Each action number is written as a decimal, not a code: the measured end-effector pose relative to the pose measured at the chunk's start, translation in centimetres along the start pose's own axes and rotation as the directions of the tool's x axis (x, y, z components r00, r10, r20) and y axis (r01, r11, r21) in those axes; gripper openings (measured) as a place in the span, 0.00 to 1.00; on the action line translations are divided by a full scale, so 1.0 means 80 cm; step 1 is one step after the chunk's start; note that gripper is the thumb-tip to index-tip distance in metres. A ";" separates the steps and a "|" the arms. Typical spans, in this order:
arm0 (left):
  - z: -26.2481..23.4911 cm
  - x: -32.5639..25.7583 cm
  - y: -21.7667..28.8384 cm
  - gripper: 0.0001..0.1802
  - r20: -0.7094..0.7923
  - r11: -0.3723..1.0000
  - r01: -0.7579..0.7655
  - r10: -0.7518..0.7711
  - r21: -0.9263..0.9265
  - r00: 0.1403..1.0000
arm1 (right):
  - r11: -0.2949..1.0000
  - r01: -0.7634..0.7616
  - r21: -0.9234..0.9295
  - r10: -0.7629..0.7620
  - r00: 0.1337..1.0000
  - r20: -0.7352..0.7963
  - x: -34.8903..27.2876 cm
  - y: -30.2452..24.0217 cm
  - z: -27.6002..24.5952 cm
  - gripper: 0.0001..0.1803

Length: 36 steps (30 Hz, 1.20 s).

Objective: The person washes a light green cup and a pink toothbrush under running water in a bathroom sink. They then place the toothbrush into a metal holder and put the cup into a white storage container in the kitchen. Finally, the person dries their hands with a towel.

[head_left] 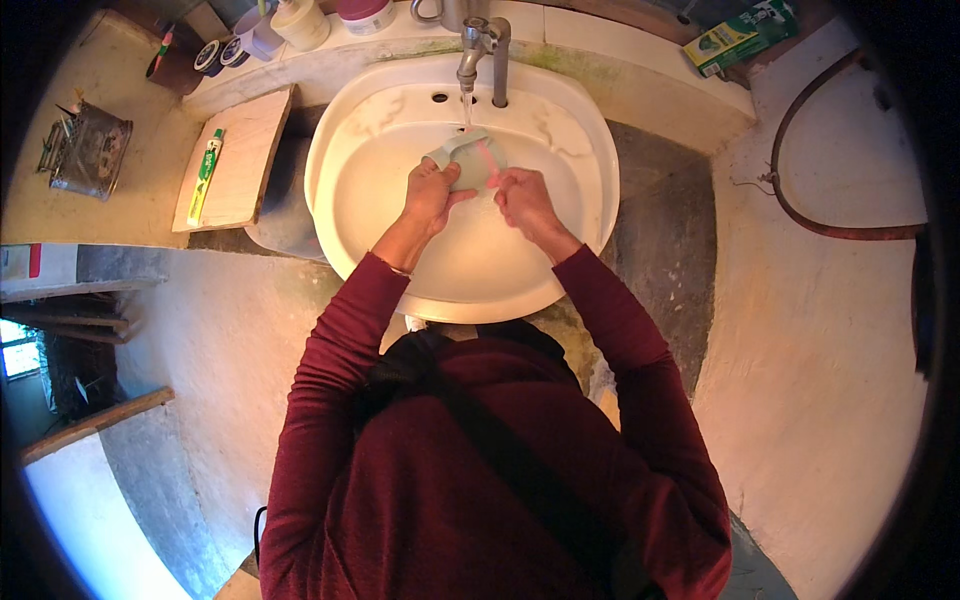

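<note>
Under the tap [478, 52], at the upper middle of the frame, both hands work over the white sink [575, 215]. A thin stream of water falls onto a pale green cup [465, 160], which the left hand [430, 193] grips around its side, fingers curled and thumb across the wall. The right hand [525, 200] pinches a pink toothbrush [488, 163] whose head seems to sit at or inside the cup's mouth; how deep is hard to tell. The cup looks like light, stiff plastic, and wet, so likely slippery: a wrap around the body holds it best, not a hold on the rim. The brush is thin, light and a little springy, best held low on the handle. At upper left a toothpaste tube [206, 172] lies on a wooden board [250, 150] beside the sink, with jars [300, 22] on the ledge behind
</note>
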<state>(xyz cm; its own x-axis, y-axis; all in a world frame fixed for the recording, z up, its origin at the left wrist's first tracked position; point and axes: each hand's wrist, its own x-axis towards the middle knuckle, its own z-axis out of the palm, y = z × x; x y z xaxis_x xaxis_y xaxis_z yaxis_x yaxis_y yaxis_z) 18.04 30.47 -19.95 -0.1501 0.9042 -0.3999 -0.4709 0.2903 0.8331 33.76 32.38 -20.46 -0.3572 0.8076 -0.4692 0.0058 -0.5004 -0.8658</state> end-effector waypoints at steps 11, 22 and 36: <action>-0.006 0.002 0.014 0.04 -0.023 1.000 0.003 -0.003 -0.022 1.000 | 0.478 0.569 -0.669 -0.698 0.708 0.104 -0.003 0.010 0.006 0.13; -0.013 -0.002 0.004 0.09 0.034 0.999 0.038 -0.038 -0.007 0.999 | 0.109 0.282 -0.953 -0.475 0.857 0.199 -0.048 -0.003 0.024 0.26; 0.009 0.002 0.007 0.04 0.088 0.998 0.054 -0.056 0.025 0.995 | 0.284 0.370 -0.885 -0.558 0.814 0.161 -0.044 -0.005 0.030 0.23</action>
<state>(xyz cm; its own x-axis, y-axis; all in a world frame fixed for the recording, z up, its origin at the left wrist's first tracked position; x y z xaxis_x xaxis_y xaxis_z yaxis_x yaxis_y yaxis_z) 18.40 30.99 -19.21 -0.0464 0.9107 -0.4105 -0.4568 0.3461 0.8195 32.74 28.97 -18.05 -0.4447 0.8863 0.1293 0.6959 0.4328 -0.5730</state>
